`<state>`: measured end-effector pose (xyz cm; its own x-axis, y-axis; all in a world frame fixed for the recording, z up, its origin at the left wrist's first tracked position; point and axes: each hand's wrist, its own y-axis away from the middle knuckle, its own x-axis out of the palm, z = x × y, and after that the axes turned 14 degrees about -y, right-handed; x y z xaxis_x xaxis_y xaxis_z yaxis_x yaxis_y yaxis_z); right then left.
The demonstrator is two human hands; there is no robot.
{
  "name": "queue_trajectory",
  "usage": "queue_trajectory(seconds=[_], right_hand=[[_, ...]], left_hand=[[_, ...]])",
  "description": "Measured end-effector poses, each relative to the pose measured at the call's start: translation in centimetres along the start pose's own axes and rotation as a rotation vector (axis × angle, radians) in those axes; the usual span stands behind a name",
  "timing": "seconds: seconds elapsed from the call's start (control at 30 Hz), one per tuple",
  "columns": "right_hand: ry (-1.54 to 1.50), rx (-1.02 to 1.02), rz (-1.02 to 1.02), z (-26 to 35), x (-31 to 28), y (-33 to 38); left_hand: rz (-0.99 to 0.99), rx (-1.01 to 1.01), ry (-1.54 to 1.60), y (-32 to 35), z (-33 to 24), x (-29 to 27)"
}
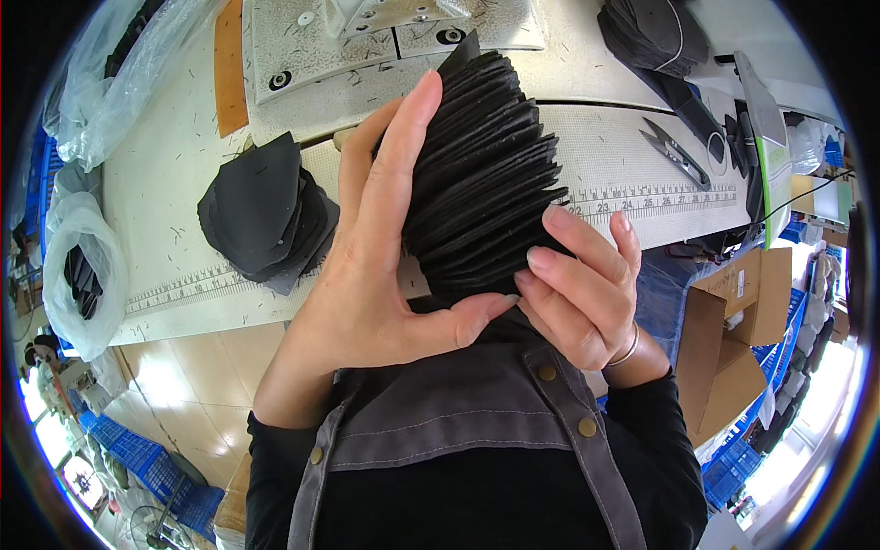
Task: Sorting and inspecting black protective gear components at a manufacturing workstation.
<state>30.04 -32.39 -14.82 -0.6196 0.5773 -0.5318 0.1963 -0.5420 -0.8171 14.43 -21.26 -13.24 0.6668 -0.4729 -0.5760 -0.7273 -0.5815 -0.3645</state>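
Observation:
A thick stack of black fabric pieces (486,165), fanned along its edges, is held up in front of my chest above the table's near edge. My left hand (353,284) grips it from the left, with the thumb beneath its lower end and the fingers up its left side. At the stack's lower right, my right hand (587,293) pinches the edges between curled fingers; its thumb is mostly hidden. To the left on the table lies a loose pile of similar black pieces (261,211).
A machine's metal bed (316,60) stands at the back, beside an orange-brown strip (231,73). Metal snips (676,151) lie at right near a tied black bundle (655,37). A ruler tape (614,203) runs along the near edge. Plastic bag (87,266) left; cardboard box (710,367) right.

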Motion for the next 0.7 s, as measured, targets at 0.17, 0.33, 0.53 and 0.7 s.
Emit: queue_trajectory(seconds=[0.17, 0.33, 0.53, 0.7], right_hand=[[-0.013, -0.004, -0.013, 0.06, -0.03, 0.14], [-0.008, -0.014, -0.021, 0.03, -0.02, 0.25], [-0.014, -0.003, -0.018, 0.09, -0.1, 0.3], [-0.077, -0.033, -0.024, -0.2, -0.04, 0.64]], left_hand=[[0.005, 0.025, -0.032, -0.03, 0.03, -0.1], [0.005, 0.014, -0.021, -0.03, -0.02, -0.05], [0.008, -0.009, 0.0, 0.05, -0.03, -0.02], [0.02, 0.006, -0.035, 0.0, -0.04, -0.21]])
